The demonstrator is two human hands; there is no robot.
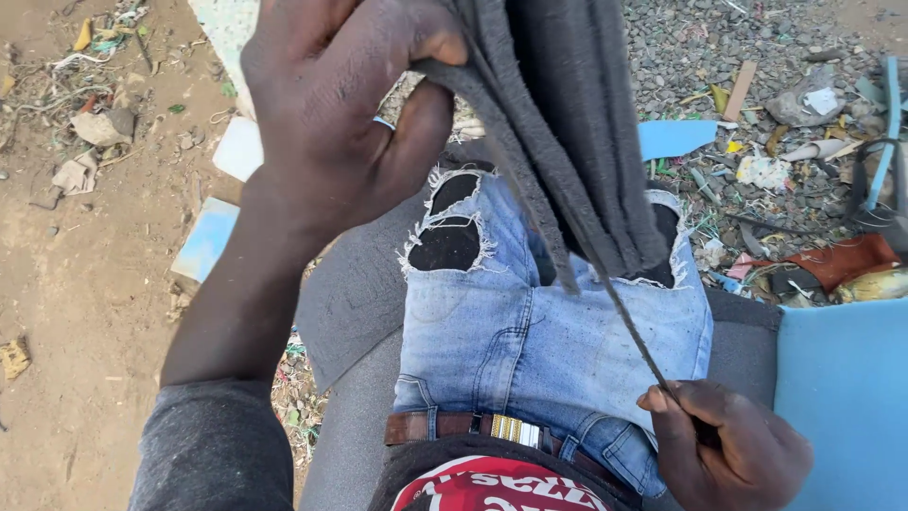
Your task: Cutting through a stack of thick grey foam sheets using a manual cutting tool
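From my feed I look straight down at a lap in ripped light-blue jeans (530,331), and I place everything against them. My left hand (331,123) is raised above the left knee, arm extended forward from a grey sleeve (213,445), wrist bent, back of the hand toward the camera. Its thumb and fingers are closed in a pinch on the upper edge of a dark grey fabric piece (577,123), which hangs down over the right thigh. My right hand (728,449) sits low beside the right hip, curled into a fist around a thin strip (615,303) peeling off the fabric's edge; the strip runs taut across the jeans. A brown belt (445,426) crosses the waist. Litter and gravel (757,57) lie beyond the knees.
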